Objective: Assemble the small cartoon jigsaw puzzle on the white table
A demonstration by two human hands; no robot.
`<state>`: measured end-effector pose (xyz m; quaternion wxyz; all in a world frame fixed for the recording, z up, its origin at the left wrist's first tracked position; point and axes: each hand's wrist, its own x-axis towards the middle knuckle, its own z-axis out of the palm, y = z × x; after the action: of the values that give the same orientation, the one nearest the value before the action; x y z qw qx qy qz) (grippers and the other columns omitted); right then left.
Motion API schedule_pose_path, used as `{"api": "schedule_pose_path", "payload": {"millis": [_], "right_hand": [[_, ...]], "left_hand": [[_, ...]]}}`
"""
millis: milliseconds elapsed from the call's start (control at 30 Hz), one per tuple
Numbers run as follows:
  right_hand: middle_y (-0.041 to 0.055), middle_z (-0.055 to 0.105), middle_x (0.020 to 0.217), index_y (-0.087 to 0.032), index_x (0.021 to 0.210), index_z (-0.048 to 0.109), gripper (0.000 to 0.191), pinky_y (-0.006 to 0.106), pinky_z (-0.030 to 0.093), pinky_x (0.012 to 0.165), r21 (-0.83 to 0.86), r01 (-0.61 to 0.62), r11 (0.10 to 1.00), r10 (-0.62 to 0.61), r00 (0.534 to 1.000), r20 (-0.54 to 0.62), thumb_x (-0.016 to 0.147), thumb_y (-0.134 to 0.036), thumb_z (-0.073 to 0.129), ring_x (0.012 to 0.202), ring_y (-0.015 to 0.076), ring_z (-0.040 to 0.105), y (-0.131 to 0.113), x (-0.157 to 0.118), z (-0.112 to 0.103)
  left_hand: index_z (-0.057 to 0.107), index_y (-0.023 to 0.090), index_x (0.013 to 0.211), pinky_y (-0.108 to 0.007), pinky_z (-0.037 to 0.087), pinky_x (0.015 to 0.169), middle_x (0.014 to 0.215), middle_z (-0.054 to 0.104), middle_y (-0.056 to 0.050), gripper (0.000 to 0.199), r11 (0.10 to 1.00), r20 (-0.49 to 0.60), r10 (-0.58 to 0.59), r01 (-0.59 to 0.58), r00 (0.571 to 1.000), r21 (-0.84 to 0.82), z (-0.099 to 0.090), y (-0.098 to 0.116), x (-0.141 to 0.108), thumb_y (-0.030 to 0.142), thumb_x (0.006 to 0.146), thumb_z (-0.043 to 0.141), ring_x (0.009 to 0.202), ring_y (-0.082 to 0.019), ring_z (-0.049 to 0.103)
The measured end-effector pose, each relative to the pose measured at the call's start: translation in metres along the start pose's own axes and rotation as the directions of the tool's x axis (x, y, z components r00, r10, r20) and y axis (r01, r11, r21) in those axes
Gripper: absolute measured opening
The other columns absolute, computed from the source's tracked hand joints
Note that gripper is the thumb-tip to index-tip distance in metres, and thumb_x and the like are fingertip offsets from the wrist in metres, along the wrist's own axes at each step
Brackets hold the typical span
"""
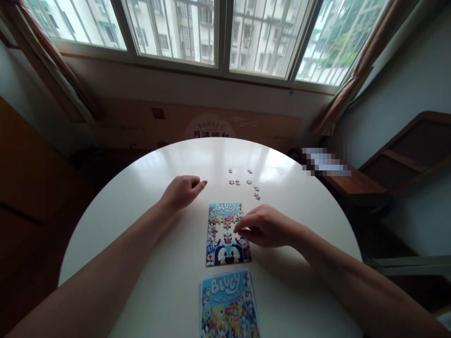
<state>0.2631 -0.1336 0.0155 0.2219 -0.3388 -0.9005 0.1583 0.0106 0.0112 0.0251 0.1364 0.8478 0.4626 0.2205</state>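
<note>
A partly filled jigsaw puzzle [229, 253] lies on the white round table [169, 291], with white gaps in its middle. Over its right side is my right hand [264, 226], fingers bent together at a gap; whatever they hold, if anything, is too small to make out. My left hand [181, 191] rests closed on the table, up and left of the puzzle, its fingers curled and their inner side hidden. Several loose pieces [249, 182] are scattered beyond the puzzle. Nearest to me lies a picture sheet [229, 305] with the same "Bluey" design.
Beyond the table's far edge stands a printed box or panel [246, 123] below the windows [176, 28]. At the right are a wooden chair or bench [355, 185] and a blurred-out item. Curtains [56, 65] hang at both sides.
</note>
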Motion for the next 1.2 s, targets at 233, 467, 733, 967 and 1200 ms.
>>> {"api": "schedule_pose_path", "payload": {"millis": [233,467,733,967,1200], "right_hand": [[-0.0002,0.071,0.072,-0.021,0.095,0.077,0.021,0.023,0.045,0.060,-0.007,-0.146,0.989,0.142,0.974,-0.174,0.093,-0.026,0.057,0.056,0.0088,0.058,0.009,-0.001,-0.004],[0.0065,0.070,0.079,-0.015,0.101,0.077,0.033,0.027,0.049,0.061,0.466,-0.383,0.798,0.603,0.533,-0.594,0.086,-0.040,0.062,0.068,0.0154,0.061,0.060,-0.010,-0.017],[0.0125,0.070,0.102,-0.009,0.126,0.067,0.056,0.031,0.053,0.075,0.522,-0.536,0.664,0.732,0.325,-0.598,0.084,-0.043,0.052,0.085,0.0192,0.064,0.102,-0.019,-0.010],[0.0049,0.073,0.104,-0.021,0.113,0.076,0.037,0.028,0.049,0.082,0.303,-0.753,0.584,0.775,0.405,-0.486,0.082,-0.029,0.058,0.083,0.0168,0.063,0.115,-0.001,-0.006],[0.0066,0.076,0.103,-0.021,0.098,0.079,0.023,0.024,0.048,0.077,0.094,-0.894,0.439,0.845,0.375,-0.380,0.086,-0.036,0.068,0.094,0.0209,0.069,0.137,0.048,-0.038]], "left_hand": [[0.043,0.023,0.064,-0.028,0.034,0.061,0.057,0.045,0.002,0.034,0.961,-0.148,-0.200,0.165,0.968,-0.222,0.006,-0.023,0.004,0.045,0.089,0.039,0.061,-0.016,0.045],[0.059,0.021,0.075,-0.028,0.039,0.061,0.066,0.055,0.000,0.023,0.900,-0.195,-0.308,0.219,0.931,-0.377,0.006,-0.028,0.004,0.031,0.081,0.039,0.066,-0.018,0.052],[0.063,0.021,0.071,-0.029,0.046,0.076,0.081,0.067,-0.003,0.019,0.952,-0.337,-0.250,0.168,0.908,-0.255,0.001,-0.028,0.002,0.017,0.068,0.045,0.077,-0.021,0.060],[0.069,0.022,0.069,-0.028,0.049,0.076,0.078,0.070,-0.001,0.025,0.946,-0.444,-0.272,0.152,0.854,-0.287,0.015,-0.042,0.010,0.017,0.067,0.044,0.076,-0.020,0.064],[0.070,0.021,0.073,-0.030,0.050,0.078,0.080,0.070,-0.003,0.025,0.963,-0.452,-0.216,0.112,0.865,-0.245,0.017,-0.040,0.009,0.015,0.071,0.046,0.076,-0.020,0.064]]}}
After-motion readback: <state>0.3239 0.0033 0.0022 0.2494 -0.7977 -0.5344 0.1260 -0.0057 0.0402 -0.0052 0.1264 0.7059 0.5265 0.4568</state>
